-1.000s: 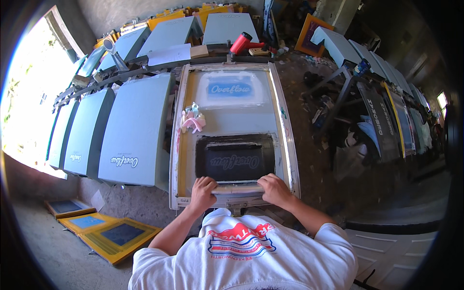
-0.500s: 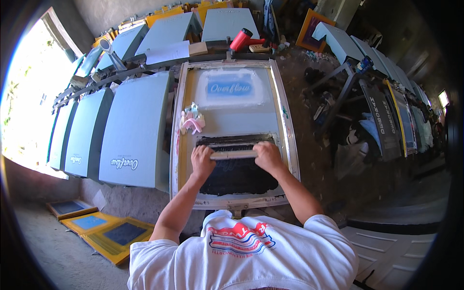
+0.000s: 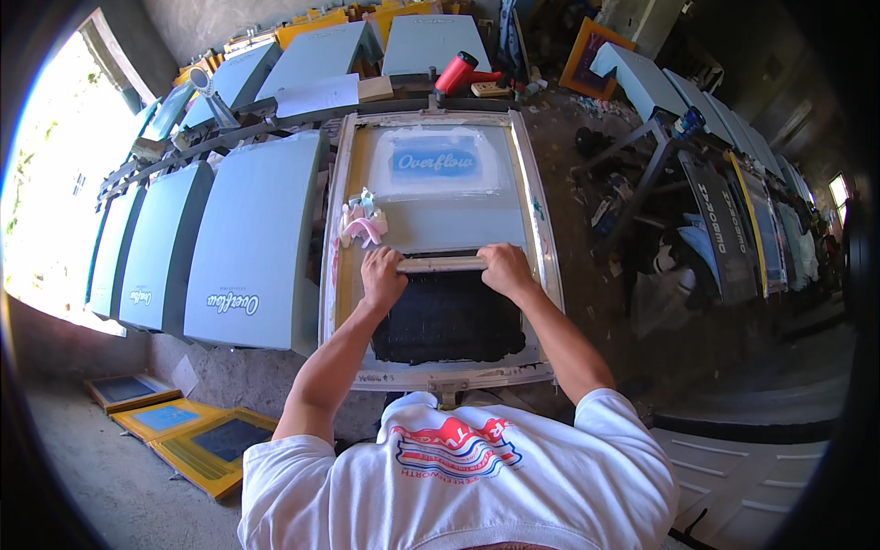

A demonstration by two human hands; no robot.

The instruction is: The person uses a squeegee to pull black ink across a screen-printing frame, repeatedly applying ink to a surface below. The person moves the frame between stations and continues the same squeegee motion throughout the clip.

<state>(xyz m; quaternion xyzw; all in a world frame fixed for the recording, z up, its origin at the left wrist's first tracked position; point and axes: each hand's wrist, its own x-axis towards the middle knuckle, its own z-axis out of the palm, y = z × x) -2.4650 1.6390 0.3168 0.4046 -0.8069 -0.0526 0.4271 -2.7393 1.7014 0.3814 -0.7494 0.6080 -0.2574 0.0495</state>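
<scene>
One screen [image 3: 449, 220], two hands [image 3: 381, 278] [image 3: 505, 269], apparently one squeegee [image 3: 442, 265].

Squeegee [image 3: 445, 265] farther up the black patch [image 3: 449, 319] (hands [image 3: 383, 276] too); lettering there now unseen

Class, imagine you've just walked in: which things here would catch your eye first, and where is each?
The black patch in the near half of the pale frame stands out most, with the left hand and right hand gripping a pale bar near its far edge. Beyond the frame, a red dryer-shaped tool catches the eye. At the far left, a bright opening glares.
</scene>
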